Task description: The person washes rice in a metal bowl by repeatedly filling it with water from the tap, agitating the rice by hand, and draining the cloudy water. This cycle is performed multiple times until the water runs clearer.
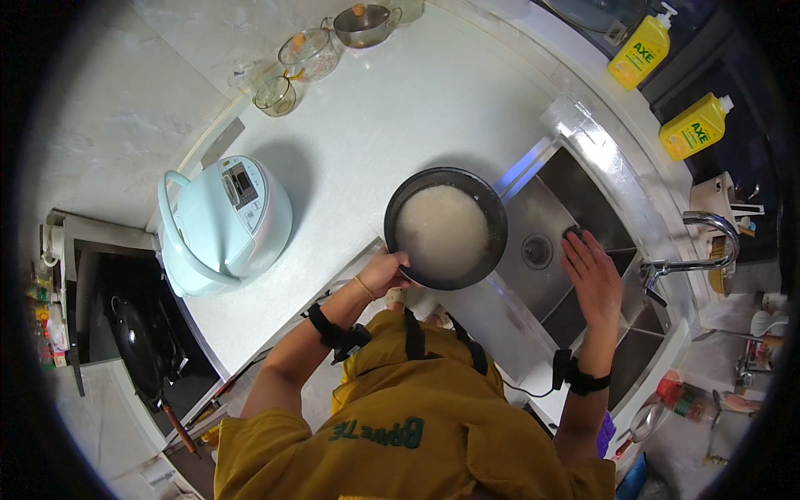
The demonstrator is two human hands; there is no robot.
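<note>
My left hand (389,272) grips the rim of a round dark inner pot (447,283), thumb over the edge. Pale cloudy liquid (442,228) lies in the pot, probably with rice in it, though single grains are hard to make out. The pot is held above the counter's edge beside the sink. Over the stainless steel sink (522,212) my right hand (594,281) is stretched out with nothing in it. A small dark object (572,232) shows at its fingertips; whether they touch it I cannot tell. The drain strainer (537,251) sits in the sink floor.
A pale blue rice cooker (228,228) with its lid down stands left on the white counter (400,106). Glass pots (309,55) line the far wall. At right are a chrome faucet (694,265) and yellow detergent bottles (697,127). A black wok (137,344) is at far left.
</note>
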